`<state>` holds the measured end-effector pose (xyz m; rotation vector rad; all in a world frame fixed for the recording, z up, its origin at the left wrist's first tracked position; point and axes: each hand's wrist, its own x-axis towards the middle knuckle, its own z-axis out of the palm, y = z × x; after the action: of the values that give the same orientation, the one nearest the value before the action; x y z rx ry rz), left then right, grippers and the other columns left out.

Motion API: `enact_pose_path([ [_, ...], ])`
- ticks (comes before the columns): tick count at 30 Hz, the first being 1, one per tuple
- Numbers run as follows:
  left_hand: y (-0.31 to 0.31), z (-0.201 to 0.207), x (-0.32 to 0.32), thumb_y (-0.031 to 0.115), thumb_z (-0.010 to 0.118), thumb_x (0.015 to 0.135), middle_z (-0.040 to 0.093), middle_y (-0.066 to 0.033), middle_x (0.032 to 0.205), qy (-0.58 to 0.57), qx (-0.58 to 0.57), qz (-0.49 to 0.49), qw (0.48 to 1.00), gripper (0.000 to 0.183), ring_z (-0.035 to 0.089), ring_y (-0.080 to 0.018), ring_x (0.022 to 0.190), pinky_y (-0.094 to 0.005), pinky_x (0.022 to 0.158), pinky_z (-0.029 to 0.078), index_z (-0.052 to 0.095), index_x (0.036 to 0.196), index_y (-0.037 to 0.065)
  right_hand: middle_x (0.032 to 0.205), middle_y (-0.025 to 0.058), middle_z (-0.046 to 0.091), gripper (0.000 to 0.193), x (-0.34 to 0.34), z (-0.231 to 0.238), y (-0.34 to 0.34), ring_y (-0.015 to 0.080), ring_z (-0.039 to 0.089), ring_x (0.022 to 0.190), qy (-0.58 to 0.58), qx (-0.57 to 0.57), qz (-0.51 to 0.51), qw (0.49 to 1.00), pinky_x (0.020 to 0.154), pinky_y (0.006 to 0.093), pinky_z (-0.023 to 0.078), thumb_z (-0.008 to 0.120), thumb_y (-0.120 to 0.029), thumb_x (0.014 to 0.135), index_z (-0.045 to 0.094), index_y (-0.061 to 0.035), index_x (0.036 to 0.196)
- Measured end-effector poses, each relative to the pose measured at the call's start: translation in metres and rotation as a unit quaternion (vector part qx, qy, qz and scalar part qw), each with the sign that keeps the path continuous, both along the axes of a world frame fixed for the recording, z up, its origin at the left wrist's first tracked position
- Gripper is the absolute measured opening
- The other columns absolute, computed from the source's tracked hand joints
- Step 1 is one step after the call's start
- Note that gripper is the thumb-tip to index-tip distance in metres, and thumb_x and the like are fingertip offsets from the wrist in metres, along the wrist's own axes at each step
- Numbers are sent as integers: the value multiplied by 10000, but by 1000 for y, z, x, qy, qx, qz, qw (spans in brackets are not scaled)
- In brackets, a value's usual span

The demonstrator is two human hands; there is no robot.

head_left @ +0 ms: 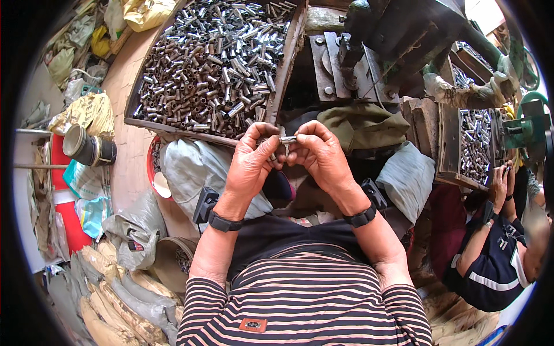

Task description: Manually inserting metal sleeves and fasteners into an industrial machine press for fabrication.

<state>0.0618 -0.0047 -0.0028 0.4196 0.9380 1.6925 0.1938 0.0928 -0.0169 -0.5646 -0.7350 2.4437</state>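
In front of my chest both hands meet at a small shiny metal tube (288,139). My left hand (253,164) pinches its left end between thumb and fingers. The right end sits between the thumb and forefinger of my right hand (324,158). The other fingers of both hands curl beneath, so part of the tube is hidden. Just beyond my left hand stands a shallow wooden tray (190,135), heaped with metal tubes (213,69), some bright and some brownish.
A machine with bolted metal plates (331,66) stands ahead to the right. An olive cloth (369,127) lies before it. A co-worker (490,248) sits at the right beside another box (447,144) of tubes. Sacks (109,294) and a bucket (168,256) are at the left.
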Motion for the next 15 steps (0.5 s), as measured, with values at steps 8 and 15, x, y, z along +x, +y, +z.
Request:
enact_pose_path([
  [8,-2,3,-6,161,606,912,613,-20,769,80,-24,45,995,152,570,-89,634,-218,556,455,603,1015,50,779,49,608,67,-7,9,-9,114,613,663,-71,174,-20,982,626,240,531,566,-65,904,525,-22,935],
  [15,-9,8,-13,149,608,911,610,-5,759,155,-46,53,985,125,572,-70,655,-204,567,463,609,988,49,769,46,604,86,-14,15,-3,100,603,655,-49,129,40,990,604,226,519,584,-92,905,541,-19,923],
])
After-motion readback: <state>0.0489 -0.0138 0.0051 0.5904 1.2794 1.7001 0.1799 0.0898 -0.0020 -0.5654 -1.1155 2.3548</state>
